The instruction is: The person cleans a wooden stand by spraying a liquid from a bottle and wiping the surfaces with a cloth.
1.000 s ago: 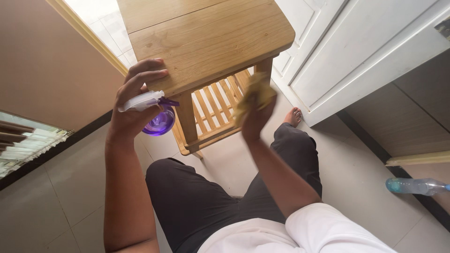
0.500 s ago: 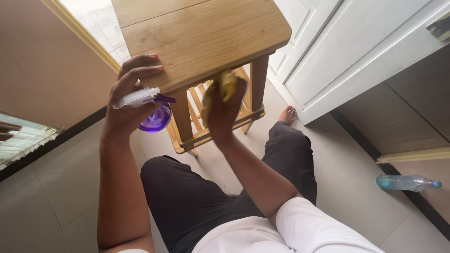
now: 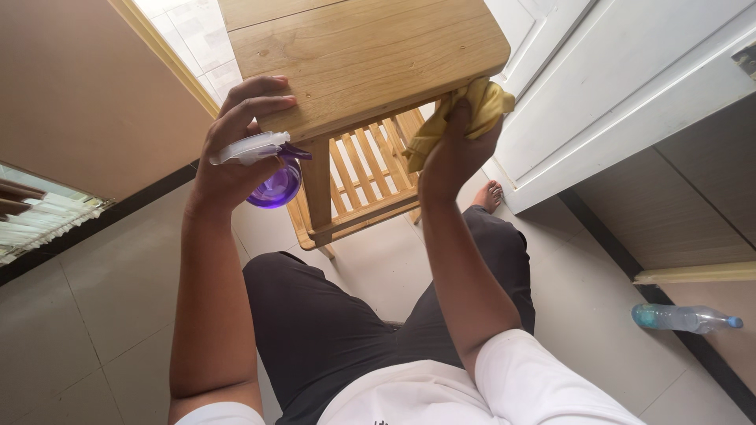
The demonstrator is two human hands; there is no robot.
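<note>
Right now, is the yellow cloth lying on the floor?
No, the right hand presses the yellow cloth against the wooden table's corner.

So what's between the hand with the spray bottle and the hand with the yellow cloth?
In the head view, the wooden table's front leg and its slatted lower shelf lie between the left hand and right hand.

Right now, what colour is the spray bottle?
The spray bottle is purple with a white trigger head, seen in the head view.

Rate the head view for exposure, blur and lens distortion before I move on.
Head view: daylight overexposes the tiled floor at top left; the wooden table, left hand with spray bottle and right hand with yellow cloth look sharp; wide-angle stretching bends the white cabinet lines at the edges.
</note>
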